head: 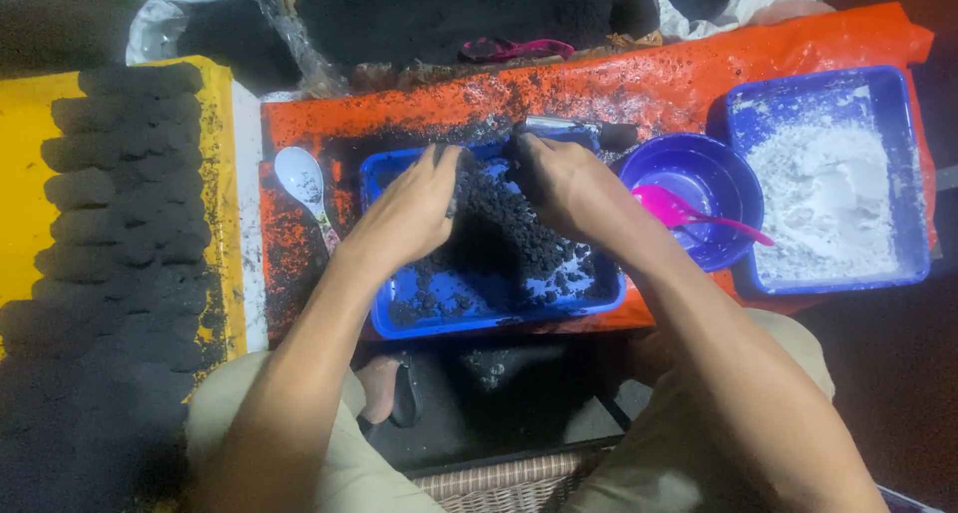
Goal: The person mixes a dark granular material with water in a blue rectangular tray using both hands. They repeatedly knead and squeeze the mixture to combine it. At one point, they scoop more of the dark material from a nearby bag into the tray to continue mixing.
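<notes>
A blue rectangular tray in front of me holds a heap of black crumbly lumps. My left hand rests on the left side of the heap, fingers curled into the black material. My right hand is at the heap's far right, fingers bent and pressing into the lumps near the tray's back rim. Both hands are smeared black. A short dark tube with a metal part lies just behind the right hand's fingertips.
Rows of dark cylindrical pieces lie on a yellow sheet at left. A white spoon rests on the orange sheet. A blue bowl with a pink spoon and a blue tray of white powder stand at right. A sack of black powder sits behind.
</notes>
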